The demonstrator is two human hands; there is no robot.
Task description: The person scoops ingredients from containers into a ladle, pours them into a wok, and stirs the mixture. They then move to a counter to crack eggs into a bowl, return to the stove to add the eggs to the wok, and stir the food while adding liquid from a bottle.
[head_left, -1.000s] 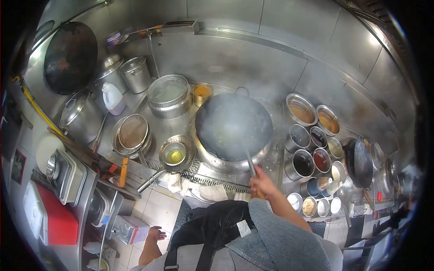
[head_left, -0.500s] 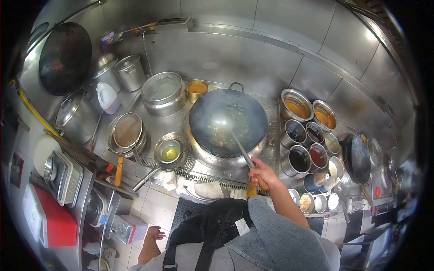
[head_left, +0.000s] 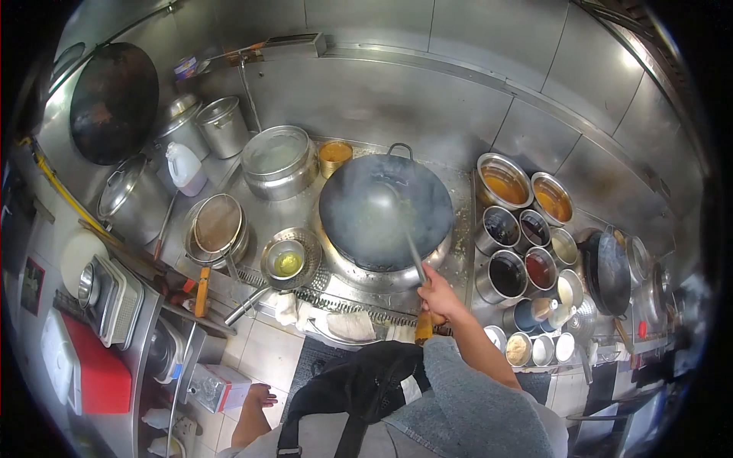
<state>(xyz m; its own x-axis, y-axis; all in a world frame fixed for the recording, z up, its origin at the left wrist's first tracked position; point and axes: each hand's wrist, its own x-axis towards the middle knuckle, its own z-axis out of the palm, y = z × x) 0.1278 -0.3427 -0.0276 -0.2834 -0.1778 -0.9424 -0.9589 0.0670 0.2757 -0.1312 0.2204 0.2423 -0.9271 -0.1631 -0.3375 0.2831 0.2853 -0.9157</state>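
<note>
My right hand (head_left: 438,296) is wrapped around the handle of a long ladle (head_left: 414,258), whose wooden end (head_left: 424,327) sticks out below my fist. The ladle's round metal bowl rests inside a large dark wok (head_left: 431,187) on the stove. Steam blurs the wok's contents; small greenish-yellow bits show faintly. Low at my side, away from the stove, hangs my left hand (head_left: 262,395), with fingers loosely apart and nothing in them. A strainer (head_left: 311,256) holding a small bowl of yellow liquid (head_left: 288,263) sits left of the wok.
Metal pots of sauces (head_left: 505,273) and small tubs (head_left: 518,349) crowd the right side. A lidded steel pot (head_left: 279,160), a tin of orange-brown sauce (head_left: 335,155) and a mesh sieve (head_left: 217,221) stand left. A folded cloth (head_left: 351,326) lies at the stove's front edge.
The ladle handle has swung more upright, its bowl shifting slightly right in the wok. My right hand has moved a little left. Steam looks thicker. My left hand stays put.
</note>
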